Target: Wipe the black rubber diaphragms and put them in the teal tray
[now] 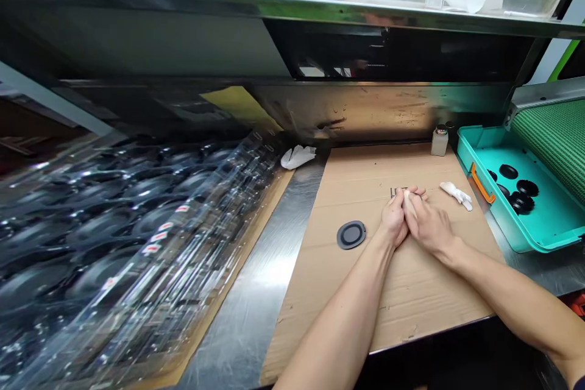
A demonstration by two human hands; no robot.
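Observation:
My left hand [393, 219] and my right hand [428, 222] are pressed together over the cardboard sheet [338, 304], fingers curled in and closed. A small pale bit shows between the fingertips, too small to name; whatever else they hold is hidden. Left of the hands, a dark grey oval disc [351, 235] with a raised ring lies flat on the cardboard, touched by neither hand. To the right of my right hand lies a crumpled white wipe [456, 195]. Toward the back of the sheet stands a small pump bottle [439, 140] with a metallic top.
Stacked clear plastic trays [150, 244] with dark round parts fill the left side. Another white wipe [298, 157] lies beside them. At right, a teal bin [516, 237] holds several black round parts, next to a green mesh belt [555, 140]. A metal shelf edge [292, 3] crosses overhead.

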